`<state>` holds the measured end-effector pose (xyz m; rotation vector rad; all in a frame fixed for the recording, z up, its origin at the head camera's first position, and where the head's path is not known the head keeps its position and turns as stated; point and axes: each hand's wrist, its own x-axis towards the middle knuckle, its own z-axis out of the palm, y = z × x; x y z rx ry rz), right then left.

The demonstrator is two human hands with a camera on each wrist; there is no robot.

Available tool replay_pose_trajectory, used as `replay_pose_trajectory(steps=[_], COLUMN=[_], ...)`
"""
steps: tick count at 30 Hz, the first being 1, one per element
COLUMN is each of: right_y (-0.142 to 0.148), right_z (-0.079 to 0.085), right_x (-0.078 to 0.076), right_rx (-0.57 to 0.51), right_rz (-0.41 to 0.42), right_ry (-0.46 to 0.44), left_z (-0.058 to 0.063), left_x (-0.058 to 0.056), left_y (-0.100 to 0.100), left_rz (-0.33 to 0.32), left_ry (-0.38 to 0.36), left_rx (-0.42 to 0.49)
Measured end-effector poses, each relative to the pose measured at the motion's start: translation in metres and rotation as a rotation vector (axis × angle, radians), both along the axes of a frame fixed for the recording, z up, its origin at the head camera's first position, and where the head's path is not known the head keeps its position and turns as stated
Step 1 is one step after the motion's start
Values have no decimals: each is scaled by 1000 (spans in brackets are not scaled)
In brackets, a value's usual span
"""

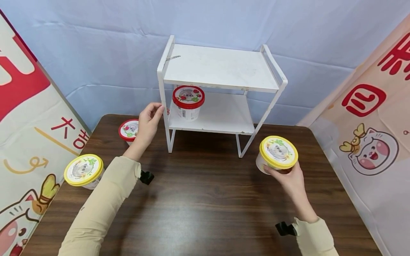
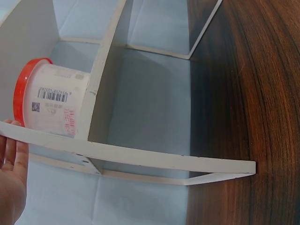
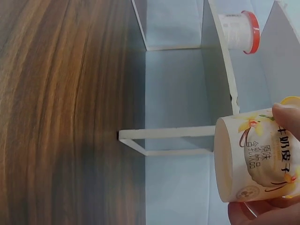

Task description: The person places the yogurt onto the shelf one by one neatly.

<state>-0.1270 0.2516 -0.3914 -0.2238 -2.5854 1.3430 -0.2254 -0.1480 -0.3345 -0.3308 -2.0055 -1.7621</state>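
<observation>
My left hand is at the left front post of a small white two-tier shelf, its thumb in front and its fingers passing behind. In the left wrist view, those fingers reach behind the post beside a red-lidded tub. That tub stands upright on the shelf's lower tier, at its left end. To the right of the shelf, my right hand grips a yellow-lidded tub by its side. The right wrist view shows its printed wall and base; part of the hand lies beyond that frame.
Another yellow-lidded tub stands at the left on the dark wooden table. Behind the left forearm, a second red-lidded tub is partly hidden. A pale blue cloth hangs behind the shelf, with printed panels on both sides.
</observation>
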Motion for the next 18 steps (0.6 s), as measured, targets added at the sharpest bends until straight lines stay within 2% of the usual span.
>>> replay_pose_trajectory(steps=[18], right_y=[-24], right_z=[10], right_x=[-8], right_rx=[-11], right_rz=[75], right_ry=[32], left_z=[-1], left_x=[-1], left_y=[-1], left_rz=[5], left_ry=[-2], left_rx=[-2])
